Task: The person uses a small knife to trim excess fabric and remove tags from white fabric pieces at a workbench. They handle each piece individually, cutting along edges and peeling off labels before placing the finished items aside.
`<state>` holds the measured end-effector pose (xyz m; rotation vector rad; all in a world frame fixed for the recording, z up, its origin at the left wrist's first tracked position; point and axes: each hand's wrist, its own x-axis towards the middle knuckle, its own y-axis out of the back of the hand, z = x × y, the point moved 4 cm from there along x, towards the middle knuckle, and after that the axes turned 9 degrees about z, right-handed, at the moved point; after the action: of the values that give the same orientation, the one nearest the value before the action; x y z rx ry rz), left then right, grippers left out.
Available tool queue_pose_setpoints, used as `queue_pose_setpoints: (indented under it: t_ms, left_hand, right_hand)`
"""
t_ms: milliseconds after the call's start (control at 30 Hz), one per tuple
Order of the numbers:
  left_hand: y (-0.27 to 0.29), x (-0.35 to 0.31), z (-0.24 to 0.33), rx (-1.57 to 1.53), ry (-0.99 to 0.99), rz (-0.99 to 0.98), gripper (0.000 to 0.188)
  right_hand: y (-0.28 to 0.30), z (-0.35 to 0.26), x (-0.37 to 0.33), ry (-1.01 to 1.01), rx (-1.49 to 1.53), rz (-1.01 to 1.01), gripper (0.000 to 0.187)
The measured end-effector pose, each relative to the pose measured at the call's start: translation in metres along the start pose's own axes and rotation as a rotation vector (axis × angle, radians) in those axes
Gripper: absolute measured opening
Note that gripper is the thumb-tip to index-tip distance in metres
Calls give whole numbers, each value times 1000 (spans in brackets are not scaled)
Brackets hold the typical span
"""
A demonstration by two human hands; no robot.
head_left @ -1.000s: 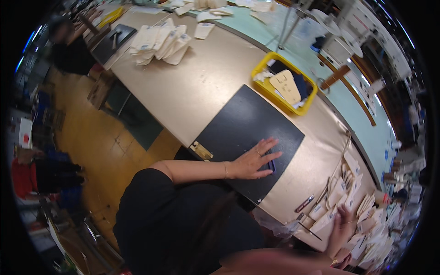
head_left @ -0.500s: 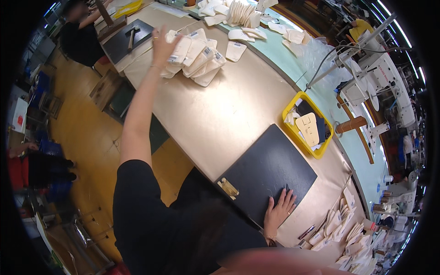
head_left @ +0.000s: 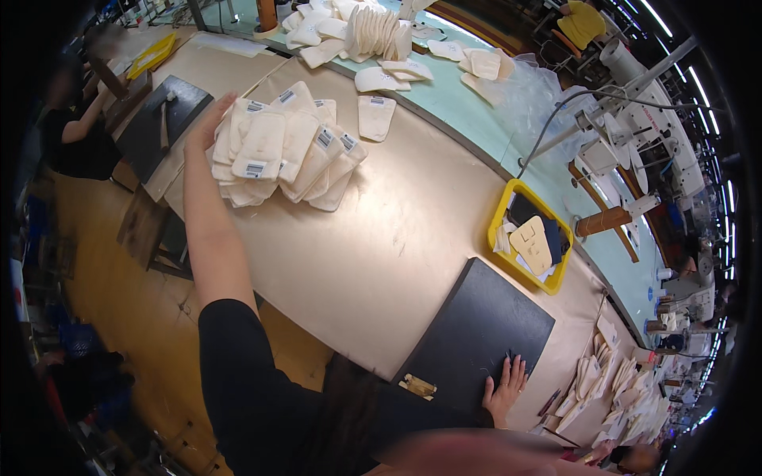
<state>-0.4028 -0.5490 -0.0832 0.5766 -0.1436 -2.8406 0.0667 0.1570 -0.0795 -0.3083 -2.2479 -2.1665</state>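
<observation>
Cream padded fabric pieces (head_left: pixel 262 147) with small printed labels lie in an overlapping pile on the tan-covered table. My left hand (head_left: pixel 210 125) reaches out to the pile's far left edge, fingers stretched along its side; whether they touch it I cannot tell. Flat on a thick black board (head_left: pixel 484 325) near me rests my right hand (head_left: pixel 506 389), its fingers spread and holding nothing. A small dark item (head_left: pixel 509 355), too small to name, lies by its fingertips. One single cream piece (head_left: pixel 375 117) sits apart, to the right of the pile.
A yellow tray (head_left: pixel 494 226) holding a cream template and dark scraps stands beyond the board. More cream pieces (head_left: pixel 591 381) lie at right, others on the green table (head_left: pixel 476 119). A hammer (head_left: pixel 164 123) rests on another black board (head_left: pixel 186 99); a person works at far left.
My left hand has gone from over the pile's upper left to its left edge. The whole view has shifted. My right hand stays flat on the board.
</observation>
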Motion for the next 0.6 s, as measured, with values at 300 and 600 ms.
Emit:
queue_pose_setpoints:
  t_ms: [300,600]
  left_hand:
    - [-86,34,-7,991,-228,-339,74]
    - [-177,-53,-24,1131,-389,-252,84]
  right_hand:
    - [2,-5,4,-11,-8,-38,58]
    - [4,-5,4,-9,-9,-34,58]
